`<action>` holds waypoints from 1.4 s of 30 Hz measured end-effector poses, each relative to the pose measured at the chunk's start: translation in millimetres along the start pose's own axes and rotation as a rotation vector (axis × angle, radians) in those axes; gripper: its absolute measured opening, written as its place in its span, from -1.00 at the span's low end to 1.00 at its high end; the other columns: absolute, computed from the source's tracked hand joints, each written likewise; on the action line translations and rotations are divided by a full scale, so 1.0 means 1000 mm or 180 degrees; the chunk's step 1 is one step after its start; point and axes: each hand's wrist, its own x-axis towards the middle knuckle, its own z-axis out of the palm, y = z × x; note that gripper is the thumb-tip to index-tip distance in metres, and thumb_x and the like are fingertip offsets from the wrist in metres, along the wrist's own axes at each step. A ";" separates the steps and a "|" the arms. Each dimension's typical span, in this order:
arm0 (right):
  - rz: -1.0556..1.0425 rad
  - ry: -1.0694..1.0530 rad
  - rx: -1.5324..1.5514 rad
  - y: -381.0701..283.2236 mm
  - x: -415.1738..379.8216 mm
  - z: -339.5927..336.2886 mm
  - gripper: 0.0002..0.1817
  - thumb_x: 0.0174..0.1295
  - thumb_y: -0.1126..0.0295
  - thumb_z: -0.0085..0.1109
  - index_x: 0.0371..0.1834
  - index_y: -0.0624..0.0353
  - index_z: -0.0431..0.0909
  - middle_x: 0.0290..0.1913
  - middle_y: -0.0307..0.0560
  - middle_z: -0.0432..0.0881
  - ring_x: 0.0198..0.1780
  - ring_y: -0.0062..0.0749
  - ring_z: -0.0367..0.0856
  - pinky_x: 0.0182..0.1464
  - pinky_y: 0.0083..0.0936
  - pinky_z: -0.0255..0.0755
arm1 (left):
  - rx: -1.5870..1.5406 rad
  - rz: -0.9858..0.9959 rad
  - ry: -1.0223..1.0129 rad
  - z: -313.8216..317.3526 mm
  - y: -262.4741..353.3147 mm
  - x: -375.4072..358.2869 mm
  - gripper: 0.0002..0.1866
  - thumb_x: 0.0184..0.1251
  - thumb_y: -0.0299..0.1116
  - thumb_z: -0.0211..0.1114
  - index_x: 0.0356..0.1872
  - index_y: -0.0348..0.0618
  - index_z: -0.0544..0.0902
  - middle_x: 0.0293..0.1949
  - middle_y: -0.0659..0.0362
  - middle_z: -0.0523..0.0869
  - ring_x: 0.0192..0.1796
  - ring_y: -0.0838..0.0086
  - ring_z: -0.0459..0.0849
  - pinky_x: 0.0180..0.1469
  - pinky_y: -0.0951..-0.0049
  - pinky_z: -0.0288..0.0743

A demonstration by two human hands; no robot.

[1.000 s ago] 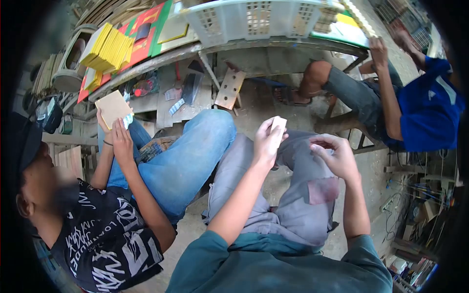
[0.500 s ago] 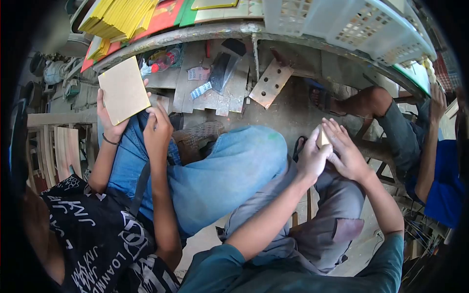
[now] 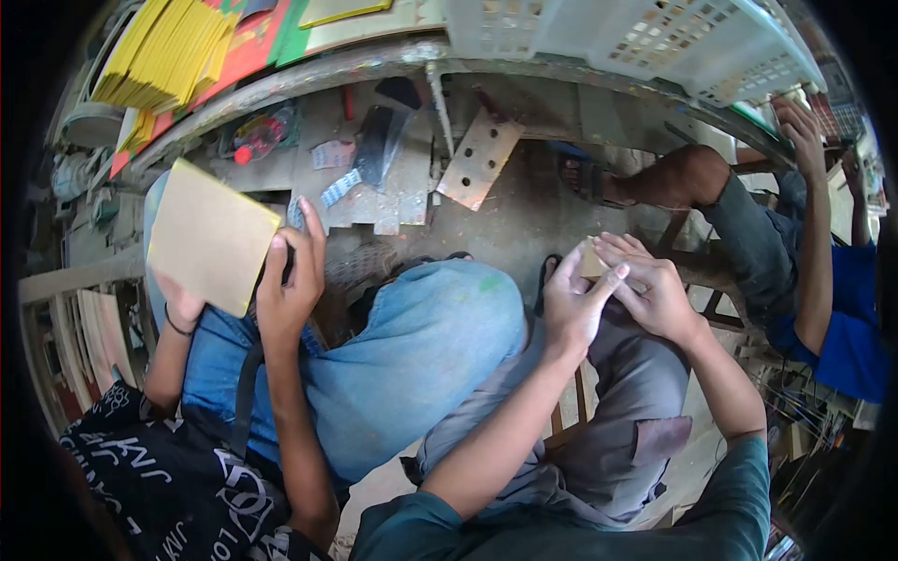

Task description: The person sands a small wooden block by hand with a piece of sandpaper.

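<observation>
Your left hand [image 3: 572, 304] was at 3 o'clock of the view, its grip closed around a small pale block [image 3: 591, 259], thumb up along the near side. The block was mostly hidden, only a bit of its face showing between your hands. Your right hand [image 3: 655, 290] sat just clockwise, fingers half curled and reaching over the block's far end; can't tell if that grip pinched it or only lay against it. Both hands were above your grey trousers [image 3: 645, 374], which had a dark patch [image 3: 662, 439].

At 9 to 10 o'clock a co-worker in a black printed shirt [image 3: 159, 477] held a square tan board [image 3: 213, 238] with yellow edges, tilted, one hand under its lower edge, the other at its right side. The worktop [image 3: 580, 67] ran from 10 to 2 o'clock, with a yellow-edged stack [image 3: 168, 56] at 10 and a white basket [image 3: 645, 42] at 1. Below the worktop: a board with dark holes [image 3: 482, 159] at 12, a red-capped bottle [image 3: 267, 136] at 10. At 3 o'clock, past your hands, sat another person in blue [image 3: 856, 323], one hand near the worktop's end.
</observation>
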 end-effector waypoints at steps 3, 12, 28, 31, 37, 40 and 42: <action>0.0023 0.0080 0.0302 0.002 -0.002 -0.002 -0.57 0.12 0.47 0.24 0.10 0.28 0.55 0.17 0.12 0.54 0.32 -0.03 0.39 0.37 -0.09 0.16 | -0.0071 0.0065 0.0058 0.001 0.000 -0.002 -0.33 0.16 -0.48 0.42 0.26 -0.44 0.31 0.10 0.06 0.54 0.06 0.48 0.57 0.14 0.53 0.45; 0.0497 -0.0387 0.1399 0.022 0.014 -0.019 -0.75 0.15 0.45 0.27 -0.11 0.28 0.64 -0.20 -0.10 0.72 -0.17 -0.50 0.65 -0.02 -0.51 0.49 | 0.0215 -0.0231 0.0451 -0.006 -0.001 -0.001 -0.71 0.44 -0.40 0.10 0.09 -0.33 0.50 -0.11 0.07 0.64 -0.21 0.46 0.68 -0.20 0.46 0.68; 0.1455 0.0290 0.2587 0.067 0.038 0.015 -0.81 0.26 0.35 0.24 -0.39 0.26 0.54 -0.50 -0.23 0.61 -0.48 -0.66 0.57 -0.40 -0.66 0.46 | 0.0266 0.0080 0.0419 0.000 -0.001 -0.003 -0.64 0.35 -0.52 0.18 0.14 -0.39 0.44 -0.07 0.06 0.62 -0.09 0.42 0.64 -0.05 0.41 0.61; 0.1561 0.0464 0.2297 0.098 0.081 0.024 -0.80 0.27 0.34 0.22 -0.40 0.26 0.55 -0.51 -0.19 0.62 -0.49 -0.64 0.59 -0.42 -0.66 0.48 | 0.0098 0.0128 0.0575 -0.005 -0.002 0.000 -0.64 0.34 -0.57 0.17 0.14 -0.38 0.42 -0.04 0.07 0.59 -0.02 0.41 0.60 0.11 0.32 0.55; 0.2069 0.1173 -0.0629 0.179 0.166 0.033 -0.41 0.07 0.09 0.27 -0.07 0.46 0.51 -0.08 0.31 0.60 0.04 0.10 0.57 0.09 -0.18 0.45 | 0.0148 -0.0070 0.0525 -0.005 0.010 0.000 -0.84 0.36 -0.45 0.20 -0.10 -0.24 0.56 -0.22 0.15 0.65 -0.18 0.48 0.65 -0.17 0.43 0.59; 0.2261 0.1752 -0.1597 0.234 0.194 0.015 -0.36 0.15 0.11 0.16 0.11 0.49 0.39 0.27 0.33 0.35 0.33 0.14 0.29 0.33 -0.15 0.20 | 0.0174 -0.0094 0.0492 -0.003 0.013 -0.001 -0.86 0.37 -0.34 0.22 -0.20 -0.19 0.58 -0.32 0.19 0.66 -0.27 0.49 0.66 -0.30 0.49 0.57; 0.3307 0.3193 -0.1535 0.276 0.210 0.013 -0.38 0.22 0.16 0.01 0.21 0.47 0.31 0.42 0.26 0.15 0.46 0.15 0.02 0.46 -0.10 -0.09 | 0.0235 -0.0184 0.0555 -0.006 0.016 -0.001 -0.81 0.38 -0.27 0.22 -0.19 -0.18 0.57 -0.29 0.18 0.65 -0.24 0.45 0.66 -0.28 0.46 0.56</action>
